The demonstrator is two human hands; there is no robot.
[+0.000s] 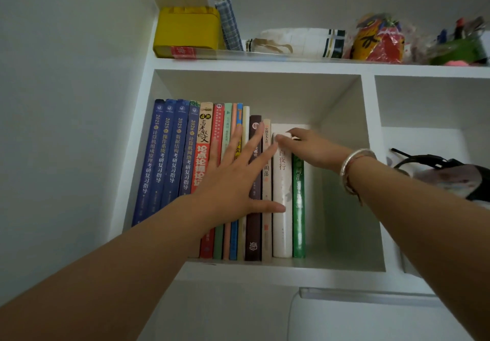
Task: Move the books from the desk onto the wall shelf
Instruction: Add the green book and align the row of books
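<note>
A row of upright books stands in the left compartment of the white wall shelf point(265, 271): several blue spines point(164, 160) at the left, then coloured ones, a dark brown one point(253, 234), a white book point(282, 229) and a green book point(298, 208) at the right end. My left hand point(233, 179) lies flat and spread against the spines in the middle of the row, its thumb touching the white book. My right hand point(310, 147) rests on top of the white book, fingers curled over its upper edge. The desk is out of view.
The right part of the compartment beside the green book holds nothing. On the top shelf sit a yellow box point(185, 32), a checked cloth, a white bag and colourful packets point(379, 40). A dark-strapped bag point(450, 176) lies in the right compartment.
</note>
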